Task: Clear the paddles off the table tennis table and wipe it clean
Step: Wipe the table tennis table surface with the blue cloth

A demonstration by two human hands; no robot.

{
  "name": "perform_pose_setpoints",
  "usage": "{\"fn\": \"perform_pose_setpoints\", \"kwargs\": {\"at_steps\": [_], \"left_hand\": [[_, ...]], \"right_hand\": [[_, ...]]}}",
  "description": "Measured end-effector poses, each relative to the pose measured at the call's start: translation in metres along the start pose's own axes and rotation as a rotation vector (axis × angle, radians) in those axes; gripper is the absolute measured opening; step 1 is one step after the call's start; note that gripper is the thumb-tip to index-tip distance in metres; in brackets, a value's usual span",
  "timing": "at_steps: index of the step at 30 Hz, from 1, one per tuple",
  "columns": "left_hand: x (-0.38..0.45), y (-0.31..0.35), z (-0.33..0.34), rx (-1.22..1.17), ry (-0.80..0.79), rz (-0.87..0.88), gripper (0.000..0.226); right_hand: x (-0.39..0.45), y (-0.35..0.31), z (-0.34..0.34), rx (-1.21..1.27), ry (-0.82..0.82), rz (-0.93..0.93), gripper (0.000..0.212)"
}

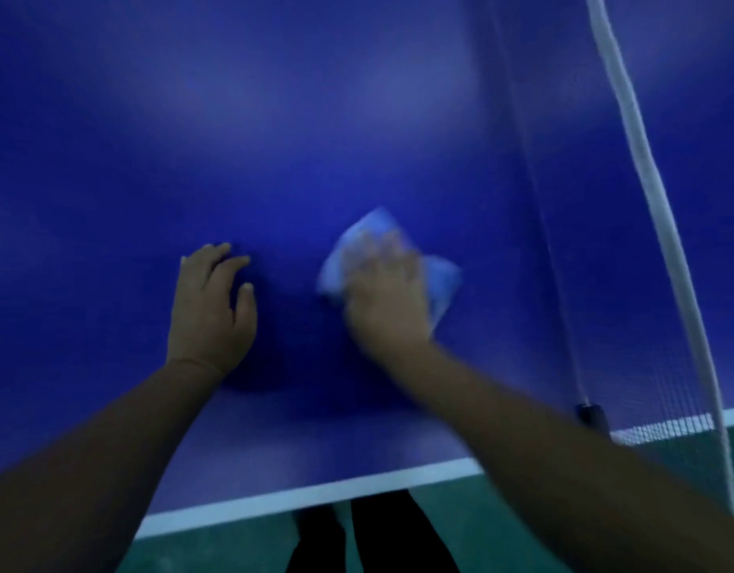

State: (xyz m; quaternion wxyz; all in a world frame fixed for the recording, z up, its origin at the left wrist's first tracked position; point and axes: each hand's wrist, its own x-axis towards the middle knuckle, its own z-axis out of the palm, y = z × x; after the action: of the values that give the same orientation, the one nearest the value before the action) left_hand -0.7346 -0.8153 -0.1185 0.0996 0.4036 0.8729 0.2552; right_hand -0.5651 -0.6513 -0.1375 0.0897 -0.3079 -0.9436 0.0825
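Wiping is under way on the blue table [274, 138], which is filling most of the view; no paddles are showing on the visible part, so clearing is judged done here; the net [630, 167] is running along the right side; the left hand [210, 308] is resting on the surface, fingers spread and holding nothing; the right hand [384, 295], blurred, is pressing down on the cloth [442, 283], whether its fingers are curling around it cannot be told; the cloth is lying near the net, looking soft, light and crumpled, probably best handled bunched under the palm.
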Motion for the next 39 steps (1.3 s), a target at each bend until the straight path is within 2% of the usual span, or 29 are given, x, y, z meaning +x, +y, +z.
{"fn": "perform_pose_setpoints", "kwargs": {"at_steps": [2,3,4,5,6,7,9,11,12,13,14,16,18,19,20,21,22,25,27,28,29,31,32,35,36,37,39], "left_hand": [[-0.034,-0.016,-0.014,0.044,0.019,-0.049,0.045],[-0.051,-0.023,-0.021,0.061,0.025,-0.070,0.046],[-0.069,-0.031,-0.027,0.068,0.023,-0.094,0.048],[-0.087,-0.038,-0.034,0.071,0.020,-0.123,0.050],[-0.104,-0.044,-0.040,0.076,0.021,-0.155,0.051],[-0.123,-0.051,-0.046,0.089,0.031,-0.190,0.052],[-0.157,-0.061,-0.056,0.122,0.057,-0.268,0.054],[-0.182,-0.066,-0.061,0.137,0.093,-0.318,0.056],[-0.190,-0.070,-0.062,0.143,0.104,-0.328,0.056],[-0.195,-0.073,-0.062,0.150,0.107,-0.334,0.057],[-0.198,-0.076,-0.061,0.159,0.102,-0.344,0.058],[-0.199,-0.081,-0.056,0.176,0.089,-0.361,0.059],[-0.198,-0.083,-0.052,0.192,0.094,-0.360,0.058],[-0.198,-0.084,-0.051,0.199,0.099,-0.354,0.058],[-0.198,-0.084,-0.050,0.206,0.100,-0.345,0.058],[-0.199,-0.086,-0.049,0.213,0.098,-0.336,0.058],[-0.199,-0.087,-0.049,0.222,0.095,-0.328,0.058],[-0.200,-0.089,-0.048,0.230,0.092,-0.320,0.057],[-0.200,-0.090,-0.048,0.237,0.096,-0.315,0.058],[-0.200,-0.090,-0.047,0.237,0.100,-0.309,0.057],[-0.201,-0.091,-0.046,0.238,0.104,-0.307,0.057],[-0.202,-0.093,-0.047,0.225,0.117,-0.308,0.058],[-0.202,-0.093,-0.047,0.212,0.124,-0.310,0.058],[-0.203,-0.094,-0.047,0.196,0.124,-0.307,0.059],[-0.203,-0.094,-0.047,0.203,0.121,-0.301,0.059],[-0.203,-0.095,-0.047,0.213,0.114,-0.296,0.059],[-0.203,-0.096,-0.046,0.226,0.096,-0.293,0.058]], "right_hand": [[-0.073,-0.069,0.002,0.041,-0.220,-0.425,0.056],[-0.098,-0.080,-0.003,0.034,-0.321,-0.593,0.054],[-0.109,-0.074,-0.007,0.036,-0.367,-0.712,0.053],[-0.106,-0.055,-0.008,0.033,-0.365,-0.742,0.052],[-0.094,-0.029,-0.007,0.008,-0.308,-0.672,0.051],[-0.078,-0.002,-0.008,-0.033,-0.236,-0.511,0.051],[-0.040,0.047,-0.020,-0.099,-0.133,-0.019,0.051],[-0.007,0.055,-0.028,-0.114,-0.075,0.437,0.052],[0.004,0.035,-0.023,-0.091,-0.047,0.538,0.054],[0.009,0.006,-0.016,-0.057,-0.063,0.519,0.056],[0.006,-0.030,-0.007,-0.039,-0.028,0.380,0.058],[-0.035,-0.100,0.011,-0.006,-0.096,-0.105,0.058],[-0.102,-0.142,0.006,0.002,-0.333,-0.567,0.057],[-0.118,-0.139,0.000,-0.001,-0.404,-0.690,0.057],[-0.114,-0.124,-0.004,0.025,-0.399,-0.763,0.055],[-0.096,-0.101,-0.002,0.026,-0.361,-0.747,0.052],[-0.071,-0.076,0.001,0.010,-0.328,-0.620,0.047],[0.024,0.002,-0.005,-0.122,-0.164,0.007,0.048],[0.080,0.016,-0.013,-0.146,-0.077,0.280,0.052],[0.100,0.004,-0.012,-0.130,-0.060,0.334,0.054],[0.113,-0.020,-0.007,-0.097,-0.059,0.313,0.056],[0.101,-0.087,0.005,0.007,-0.104,0.160,0.058],[0.072,-0.120,0.012,0.035,-0.178,0.008,0.055],[-0.083,-0.168,0.003,-0.033,-0.432,-0.825,0.058],[-0.117,-0.154,-0.006,-0.050,-0.524,-0.994,0.060],[-0.130,-0.129,-0.009,-0.054,-0.544,-1.091,0.061],[-0.109,-0.082,-0.009,-0.074,-0.509,-1.062,0.056]]}}
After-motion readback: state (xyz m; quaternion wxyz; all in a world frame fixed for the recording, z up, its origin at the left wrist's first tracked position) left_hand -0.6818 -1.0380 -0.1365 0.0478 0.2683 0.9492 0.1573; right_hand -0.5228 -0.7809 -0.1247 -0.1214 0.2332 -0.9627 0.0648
